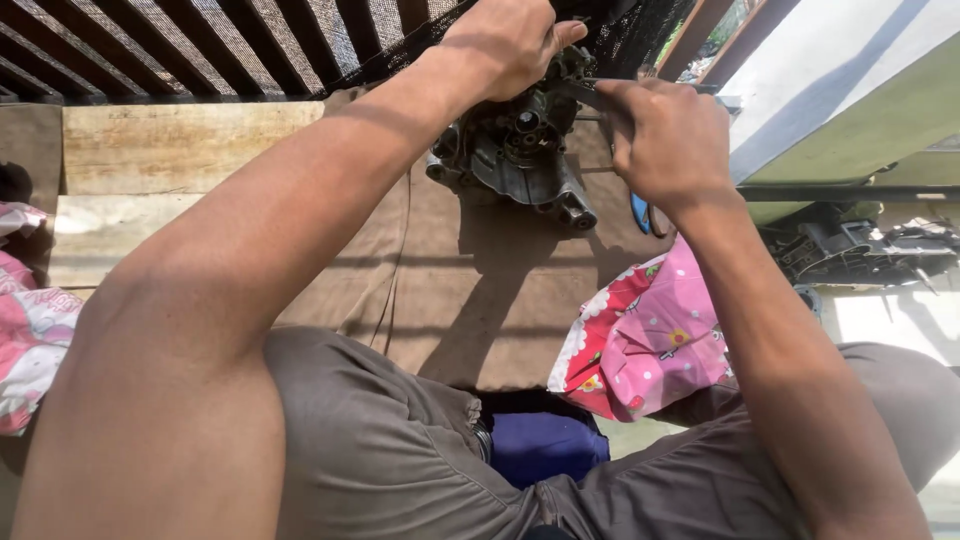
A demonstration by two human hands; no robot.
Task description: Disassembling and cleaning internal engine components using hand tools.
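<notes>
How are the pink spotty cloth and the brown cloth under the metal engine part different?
The pink spotty cloth is bright, patterned and bunched up beside the right arm. The brown cloth is plain, dull and spread flat over the wooden planks, with the engine part resting on it. Both are fabric lying in sunlight.

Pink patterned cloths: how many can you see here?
2. One pink cloth lies by the right forearm, below the right hand; another cloth sits at the left edge, partly cut off.
</notes>
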